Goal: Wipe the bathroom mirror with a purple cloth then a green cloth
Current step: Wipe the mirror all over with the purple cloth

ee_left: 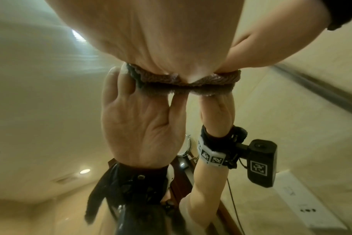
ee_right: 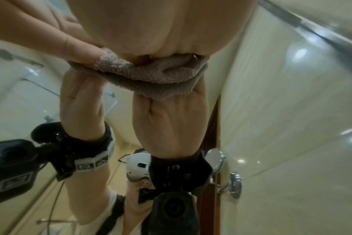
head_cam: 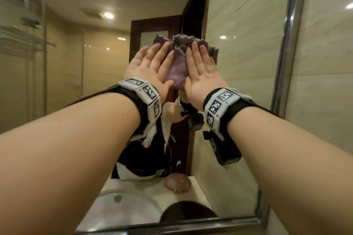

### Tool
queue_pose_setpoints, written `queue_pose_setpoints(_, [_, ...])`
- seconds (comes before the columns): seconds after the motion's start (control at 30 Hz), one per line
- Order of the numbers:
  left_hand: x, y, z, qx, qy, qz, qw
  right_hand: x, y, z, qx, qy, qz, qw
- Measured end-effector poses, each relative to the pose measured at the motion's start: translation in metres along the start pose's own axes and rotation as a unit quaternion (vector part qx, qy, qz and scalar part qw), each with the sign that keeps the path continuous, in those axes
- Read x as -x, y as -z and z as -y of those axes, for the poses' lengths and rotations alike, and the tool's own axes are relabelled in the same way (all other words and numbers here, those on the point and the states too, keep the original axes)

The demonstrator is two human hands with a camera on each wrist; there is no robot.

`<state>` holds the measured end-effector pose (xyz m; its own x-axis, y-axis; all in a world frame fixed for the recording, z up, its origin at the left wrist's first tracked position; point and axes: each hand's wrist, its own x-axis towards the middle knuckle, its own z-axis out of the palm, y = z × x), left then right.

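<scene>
A crumpled purple cloth (head_cam: 176, 70) lies flat against the mirror (head_cam: 86, 66) at about head height. My left hand (head_cam: 150, 63) presses on its left part with straight fingers. My right hand (head_cam: 202, 70) presses on its right part, fingers also straight and pointing up. The two thumbs nearly meet at the cloth's lower edge. In the left wrist view my palm (ee_left: 171, 39) bears on the cloth (ee_left: 151, 77), with both hands reflected below. The right wrist view has my palm (ee_right: 171, 31) on the cloth (ee_right: 151, 74) in the same way.
The mirror's metal frame (head_cam: 286, 53) runs down the right side, with tiled wall (head_cam: 324, 63) beyond it. The mirror reflects a white basin (head_cam: 122, 210) and a round pinkish object (head_cam: 177, 183) on the counter below. A small round wall mirror (ee_right: 215, 159) is reflected too.
</scene>
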<state>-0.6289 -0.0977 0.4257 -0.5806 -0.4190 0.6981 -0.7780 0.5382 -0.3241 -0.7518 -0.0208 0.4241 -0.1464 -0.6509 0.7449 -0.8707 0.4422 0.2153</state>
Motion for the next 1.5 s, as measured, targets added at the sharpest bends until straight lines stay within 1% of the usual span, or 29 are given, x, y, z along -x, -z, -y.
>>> queue_pose_setpoints(0.17, [0.026,-0.015,0.047,0.008,0.035,0.030,0.999,-0.008,-0.004,0.051,-0.020,0.045,-0.005,0.999])
queue_pose_setpoints(0.3, [0.045,-0.030,0.079,-0.004,0.068,0.062,0.996,-0.011,-0.007,0.087,-0.032,0.087,-0.016,0.996])
queue_pose_setpoints(0.4, [0.055,-0.037,0.097,-0.016,0.090,0.084,0.992,-0.013,-0.013,0.108,-0.029,0.101,-0.026,0.994])
queue_pose_setpoints(0.53, [0.059,-0.036,0.101,-0.030,0.094,0.099,0.990,-0.014,-0.018,0.113,-0.020,0.100,-0.030,0.994])
queue_pose_setpoints(0.73, [0.057,-0.037,0.096,-0.034,0.104,0.101,0.989,-0.014,-0.019,0.112,-0.015,0.107,-0.037,0.993])
queue_pose_setpoints(0.93, [0.051,-0.035,0.082,-0.030,0.110,0.096,0.989,-0.013,-0.017,0.095,0.000,0.120,-0.043,0.992])
queue_pose_setpoints(1.2, [0.035,-0.027,0.047,-0.011,0.074,0.044,0.996,-0.005,-0.018,0.052,0.001,0.089,-0.045,0.995])
queue_pose_setpoints(1.4, [0.019,-0.015,-0.001,0.006,0.025,0.013,1.000,0.012,-0.022,0.001,0.007,0.041,-0.022,0.999])
queue_pose_setpoints(1.5, [0.010,-0.012,-0.032,0.007,0.010,-0.017,1.000,0.021,-0.021,-0.030,0.027,0.018,-0.012,0.999])
